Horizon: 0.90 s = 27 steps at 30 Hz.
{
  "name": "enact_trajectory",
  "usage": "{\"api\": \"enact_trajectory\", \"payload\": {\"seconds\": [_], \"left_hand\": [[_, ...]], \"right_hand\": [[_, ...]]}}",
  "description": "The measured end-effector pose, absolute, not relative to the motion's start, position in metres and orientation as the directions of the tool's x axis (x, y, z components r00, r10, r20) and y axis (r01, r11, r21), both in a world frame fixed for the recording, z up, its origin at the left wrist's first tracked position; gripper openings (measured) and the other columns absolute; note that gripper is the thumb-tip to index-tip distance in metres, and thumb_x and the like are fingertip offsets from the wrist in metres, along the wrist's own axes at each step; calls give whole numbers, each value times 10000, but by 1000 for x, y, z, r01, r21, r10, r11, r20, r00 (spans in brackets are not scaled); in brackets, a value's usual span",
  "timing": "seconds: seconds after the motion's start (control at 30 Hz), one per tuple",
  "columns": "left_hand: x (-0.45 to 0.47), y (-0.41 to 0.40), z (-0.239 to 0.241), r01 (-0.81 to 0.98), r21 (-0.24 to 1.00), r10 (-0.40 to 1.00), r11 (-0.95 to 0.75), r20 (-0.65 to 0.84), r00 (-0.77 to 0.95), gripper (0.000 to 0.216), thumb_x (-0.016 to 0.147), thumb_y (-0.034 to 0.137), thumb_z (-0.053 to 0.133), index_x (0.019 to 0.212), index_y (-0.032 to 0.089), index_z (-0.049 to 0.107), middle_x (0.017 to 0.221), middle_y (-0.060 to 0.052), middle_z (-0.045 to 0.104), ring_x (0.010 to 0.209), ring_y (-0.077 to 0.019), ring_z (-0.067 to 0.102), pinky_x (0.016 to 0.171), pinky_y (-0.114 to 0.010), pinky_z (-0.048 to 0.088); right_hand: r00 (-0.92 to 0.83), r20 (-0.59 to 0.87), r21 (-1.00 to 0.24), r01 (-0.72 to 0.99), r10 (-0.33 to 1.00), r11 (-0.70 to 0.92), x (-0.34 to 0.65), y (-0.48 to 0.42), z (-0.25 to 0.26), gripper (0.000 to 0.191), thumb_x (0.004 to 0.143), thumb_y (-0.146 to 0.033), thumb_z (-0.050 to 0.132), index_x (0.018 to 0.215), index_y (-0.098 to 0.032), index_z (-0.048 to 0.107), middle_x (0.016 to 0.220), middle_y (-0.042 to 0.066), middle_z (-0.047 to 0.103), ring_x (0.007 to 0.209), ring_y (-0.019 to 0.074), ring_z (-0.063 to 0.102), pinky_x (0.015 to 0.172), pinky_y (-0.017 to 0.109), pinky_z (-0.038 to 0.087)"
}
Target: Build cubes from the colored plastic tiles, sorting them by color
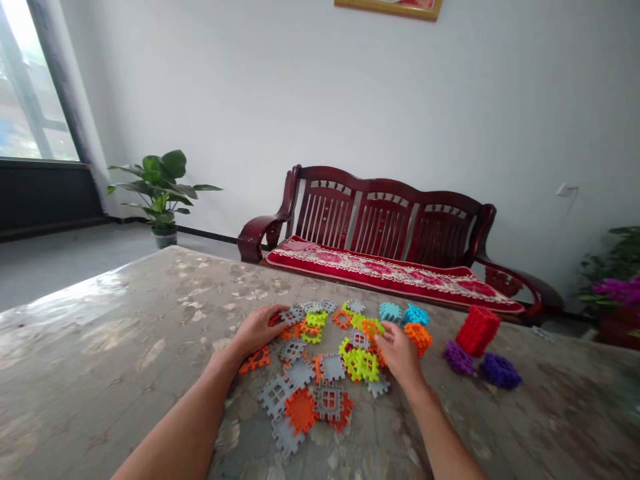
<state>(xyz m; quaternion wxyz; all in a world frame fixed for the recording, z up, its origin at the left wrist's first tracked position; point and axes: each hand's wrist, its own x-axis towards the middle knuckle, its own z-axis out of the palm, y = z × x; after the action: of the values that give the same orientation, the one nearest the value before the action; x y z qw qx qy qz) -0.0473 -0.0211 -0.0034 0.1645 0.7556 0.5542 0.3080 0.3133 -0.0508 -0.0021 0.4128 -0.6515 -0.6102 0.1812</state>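
Note:
A heap of flat interlocking plastic tiles [320, 373], grey, orange, lime and blue, is spread on the marble-patterned table [100, 353]. My left hand [257, 330] lies palm down on the heap's left edge, fingers curled over orange and grey tiles; an orange tile [255, 361] sticks out under the wrist. My right hand [400, 353] rests on the heap's right side, its fingertips pinching at orange and lime tiles [361, 364]. What either hand actually grips is hidden.
A red cube built of tiles [477, 330] stands right of the heap, with two purple clusters [480, 365] in front of it. Beyond the table are a dark wooden bench [390, 233] with a red cushion, a potted plant [160, 193] and a window at left.

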Motion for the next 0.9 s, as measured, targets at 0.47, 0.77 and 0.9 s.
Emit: {"api": "enact_trajectory", "payload": {"seconds": [0.47, 0.77, 0.9], "left_hand": [[-46, -22, 0, 730, 605, 944, -319, 272, 188, 452, 786, 446, 552, 1170, 227, 645, 1179, -51, 696, 1083, -246, 626, 999, -356, 447], [-45, -22, 0, 727, 607, 943, -322, 271, 191, 443, 781, 448, 557, 1153, 225, 651, 1160, -51, 705, 1075, -248, 632, 986, -351, 459], [-45, -22, 2, 729, 603, 941, -325, 280, 189, 456, 780, 454, 558, 1164, 225, 650, 1144, -47, 709, 1057, -254, 640, 964, -355, 473]], "right_hand": [[223, 223, -432, 895, 949, -109, 289, -56, 16, 563, 794, -404, 547, 1295, -149, 512, 1134, 118, 658, 1070, 268, 603, 873, 335, 447], [251, 364, -568, 823, 897, 0, 288, -55, 5, 586, 726, -244, 546, 1306, -181, 500, 1120, 110, 604, 1067, 252, 567, 925, 336, 439], [242, 563, -568, 807, 790, 158, 296, -57, 12, 572, 739, -253, 523, 1302, -168, 475, 1093, 117, 593, 1060, 256, 532, 968, 371, 414]]}}
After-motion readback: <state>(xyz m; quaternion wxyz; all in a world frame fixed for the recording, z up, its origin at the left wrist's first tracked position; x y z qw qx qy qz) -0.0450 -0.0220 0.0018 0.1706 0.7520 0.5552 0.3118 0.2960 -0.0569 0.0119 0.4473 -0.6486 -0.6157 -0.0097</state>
